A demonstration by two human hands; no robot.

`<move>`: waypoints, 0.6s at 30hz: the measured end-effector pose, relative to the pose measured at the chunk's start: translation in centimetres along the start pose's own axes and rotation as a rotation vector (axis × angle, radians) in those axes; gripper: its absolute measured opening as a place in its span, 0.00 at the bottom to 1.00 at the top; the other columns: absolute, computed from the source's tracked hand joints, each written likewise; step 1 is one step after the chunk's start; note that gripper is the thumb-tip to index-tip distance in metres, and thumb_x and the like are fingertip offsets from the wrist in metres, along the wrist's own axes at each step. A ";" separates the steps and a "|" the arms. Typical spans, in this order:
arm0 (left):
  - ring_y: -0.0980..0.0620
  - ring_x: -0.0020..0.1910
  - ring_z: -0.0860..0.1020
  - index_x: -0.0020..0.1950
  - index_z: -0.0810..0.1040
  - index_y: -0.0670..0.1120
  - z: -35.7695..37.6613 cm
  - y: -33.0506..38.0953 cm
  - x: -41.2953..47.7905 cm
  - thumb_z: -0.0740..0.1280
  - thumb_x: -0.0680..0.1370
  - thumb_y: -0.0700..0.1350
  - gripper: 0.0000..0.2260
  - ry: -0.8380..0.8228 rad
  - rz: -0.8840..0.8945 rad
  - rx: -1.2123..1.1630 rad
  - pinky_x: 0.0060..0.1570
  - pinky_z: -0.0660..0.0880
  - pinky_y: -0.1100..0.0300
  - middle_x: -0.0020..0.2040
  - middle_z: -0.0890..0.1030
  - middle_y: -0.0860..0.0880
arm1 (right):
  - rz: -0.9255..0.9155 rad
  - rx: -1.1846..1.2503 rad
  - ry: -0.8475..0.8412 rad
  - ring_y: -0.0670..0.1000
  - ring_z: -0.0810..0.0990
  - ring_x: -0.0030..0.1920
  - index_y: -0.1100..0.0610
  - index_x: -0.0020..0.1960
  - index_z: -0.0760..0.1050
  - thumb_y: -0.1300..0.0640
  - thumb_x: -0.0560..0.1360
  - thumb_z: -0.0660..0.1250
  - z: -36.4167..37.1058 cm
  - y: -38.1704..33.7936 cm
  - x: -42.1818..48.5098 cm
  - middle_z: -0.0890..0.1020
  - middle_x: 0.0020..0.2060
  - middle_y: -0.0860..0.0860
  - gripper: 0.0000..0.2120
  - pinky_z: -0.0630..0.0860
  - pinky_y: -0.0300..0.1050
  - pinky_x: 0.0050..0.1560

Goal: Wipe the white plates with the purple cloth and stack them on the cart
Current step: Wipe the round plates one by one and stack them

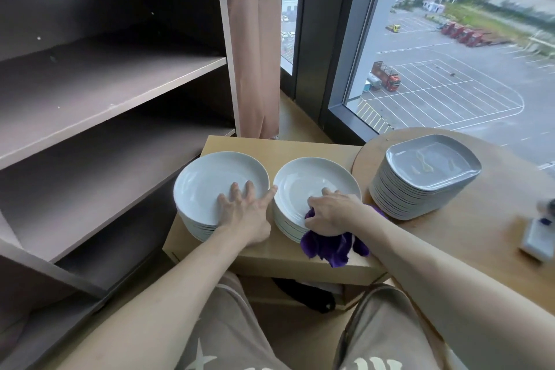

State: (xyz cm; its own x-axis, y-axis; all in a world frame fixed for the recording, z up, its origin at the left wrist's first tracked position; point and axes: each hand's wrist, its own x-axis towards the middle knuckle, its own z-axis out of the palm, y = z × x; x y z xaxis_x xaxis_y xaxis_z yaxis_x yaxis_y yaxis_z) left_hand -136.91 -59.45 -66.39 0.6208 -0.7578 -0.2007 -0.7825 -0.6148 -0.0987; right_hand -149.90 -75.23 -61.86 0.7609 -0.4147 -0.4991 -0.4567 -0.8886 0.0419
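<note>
While round white plate stacks (pixel 210 180) nearly touch, left hand (pixel 246 207) lies flat, grip apart; right hand (pixel 333 213), grip clamped on half-hidden crumpled purple cloth (pixel 333 248) overhanging the near edge of pale wooden worktop (pixel 270 144).

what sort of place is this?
Likely a restaurant or canteen service area, several floors up: tall stacks of identical white plates and grey plates, storage shelves, and a window over a lorry park.

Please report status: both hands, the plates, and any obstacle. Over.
Left hand flat on left stack of white plates, fingers spread. Right hand grips purple cloth against right stack's top plate. Nothing blocking either stack.
</note>
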 end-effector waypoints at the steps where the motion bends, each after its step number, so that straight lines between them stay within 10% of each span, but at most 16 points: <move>1: 0.30 0.77 0.50 0.80 0.40 0.62 0.0 0.0 0.0 0.59 0.79 0.55 0.36 0.000 0.000 0.003 0.69 0.58 0.33 0.80 0.52 0.41 | -0.014 0.020 -0.010 0.57 0.72 0.55 0.48 0.68 0.71 0.38 0.79 0.54 -0.1 -0.4 0.3 0.71 0.57 0.54 0.23 0.70 0.55 0.52; 18: 0.31 0.76 0.50 0.79 0.37 0.62 0.8 0.0 0.4 0.62 0.75 0.58 0.42 0.028 0.009 -0.004 0.67 0.59 0.35 0.79 0.51 0.40 | -0.125 0.277 0.546 0.55 0.67 0.50 0.51 0.62 0.69 0.45 0.80 0.57 2.9 -2.9 5.7 0.71 0.56 0.53 0.15 0.64 0.54 0.50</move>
State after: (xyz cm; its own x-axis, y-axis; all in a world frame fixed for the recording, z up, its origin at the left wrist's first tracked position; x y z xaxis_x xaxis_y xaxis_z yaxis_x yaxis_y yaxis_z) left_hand -136.73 -59.58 -67.26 0.6148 -0.7692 -0.1742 -0.7880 -0.6086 -0.0932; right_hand -145.58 -74.43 -67.27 0.9088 -0.4159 0.0323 -0.3955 -0.8836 -0.2507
